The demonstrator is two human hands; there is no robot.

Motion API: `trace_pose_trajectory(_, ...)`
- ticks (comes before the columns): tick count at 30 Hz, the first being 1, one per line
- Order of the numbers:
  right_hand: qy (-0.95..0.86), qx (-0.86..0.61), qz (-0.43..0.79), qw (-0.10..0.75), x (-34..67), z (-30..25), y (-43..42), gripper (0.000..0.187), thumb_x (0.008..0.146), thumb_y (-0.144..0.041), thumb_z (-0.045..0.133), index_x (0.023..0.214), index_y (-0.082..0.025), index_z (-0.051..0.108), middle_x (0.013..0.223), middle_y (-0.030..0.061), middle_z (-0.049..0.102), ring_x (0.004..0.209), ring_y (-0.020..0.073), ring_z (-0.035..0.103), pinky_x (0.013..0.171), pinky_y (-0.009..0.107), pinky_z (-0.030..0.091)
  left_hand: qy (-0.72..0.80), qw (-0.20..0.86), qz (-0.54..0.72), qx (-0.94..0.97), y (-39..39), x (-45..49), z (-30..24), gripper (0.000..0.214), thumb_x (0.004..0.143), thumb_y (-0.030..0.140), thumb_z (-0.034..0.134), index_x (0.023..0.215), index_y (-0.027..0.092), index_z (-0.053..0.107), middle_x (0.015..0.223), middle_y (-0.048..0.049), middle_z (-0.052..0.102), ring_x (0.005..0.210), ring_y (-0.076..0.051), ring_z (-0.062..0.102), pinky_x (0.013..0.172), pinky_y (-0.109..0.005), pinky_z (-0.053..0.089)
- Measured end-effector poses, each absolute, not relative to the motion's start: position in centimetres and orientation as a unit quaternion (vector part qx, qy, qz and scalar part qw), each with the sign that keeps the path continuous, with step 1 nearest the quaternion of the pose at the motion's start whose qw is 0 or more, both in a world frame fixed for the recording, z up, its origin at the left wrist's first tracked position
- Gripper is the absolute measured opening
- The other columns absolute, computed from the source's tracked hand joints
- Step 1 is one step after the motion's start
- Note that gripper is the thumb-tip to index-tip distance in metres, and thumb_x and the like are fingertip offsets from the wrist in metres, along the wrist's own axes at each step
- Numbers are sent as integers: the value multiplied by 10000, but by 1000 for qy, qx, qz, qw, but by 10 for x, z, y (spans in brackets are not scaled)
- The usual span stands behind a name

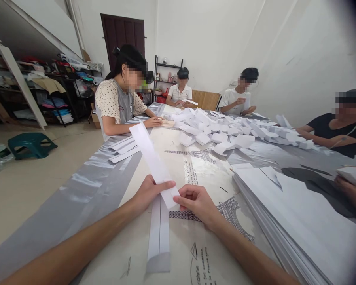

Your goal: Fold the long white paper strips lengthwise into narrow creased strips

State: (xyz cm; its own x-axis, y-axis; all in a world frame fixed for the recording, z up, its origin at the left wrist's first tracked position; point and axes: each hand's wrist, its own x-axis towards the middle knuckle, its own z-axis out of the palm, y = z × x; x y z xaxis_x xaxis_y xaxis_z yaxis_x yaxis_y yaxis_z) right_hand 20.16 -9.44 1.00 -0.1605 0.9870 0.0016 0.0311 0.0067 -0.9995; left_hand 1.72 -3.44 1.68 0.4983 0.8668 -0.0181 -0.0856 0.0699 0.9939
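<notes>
A long white paper strip (152,158) slants up and away from me over the table. My left hand (150,192) pinches its near end from the left, thumb on top. My right hand (197,202) pinches the same end from the right, fingers curled. Another folded white strip (159,233) lies flat on the table (86,206) just below my hands. A thick stack of flat white sheets (302,225) lies right of my right hand.
A heap of folded white paper boxes (225,130) covers the table's far middle. Several loose strips (123,148) lie at the left edge. Other people sit around the table; a hand (353,190) at the right holds a box. A green stool (32,144) and shelves (56,91) stand left.
</notes>
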Motion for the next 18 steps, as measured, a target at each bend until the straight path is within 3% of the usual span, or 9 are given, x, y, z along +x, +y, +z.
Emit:
trace_pose_trajectory(4, -566, -460, 543, 415, 203, 13, -95, 215, 792, -399, 757, 779, -188, 717, 687, -4, 654, 566, 121, 564, 578, 268, 462, 331, 651, 353, 585, -35, 17, 16, 282, 779, 416, 759, 747, 140, 717, 747, -76, 726, 694, -222, 667, 639, -309, 509)
trace_pose_trajectory(11, -551, -480, 520, 442, 199, 9, -95, 222, 782, -405, 768, 767, -192, 707, 632, -22, 597, 535, 115, 507, 535, 260, 414, 368, 627, 386, 568, -33, 18, 11, 370, 805, 485, 724, 686, 135, 707, 714, -75, 717, 659, -202, 651, 630, -295, 488)
trace_pose_trajectory(18, -586, -459, 526, 412, 201, 11, -96, 224, 830, -411, 724, 826, -188, 742, 718, -2, 636, 626, 130, 513, 592, 269, 380, 368, 631, 385, 564, -35, 17, 12, 365, 779, 494, 745, 699, 138, 722, 744, -88, 732, 689, -225, 667, 643, -314, 505)
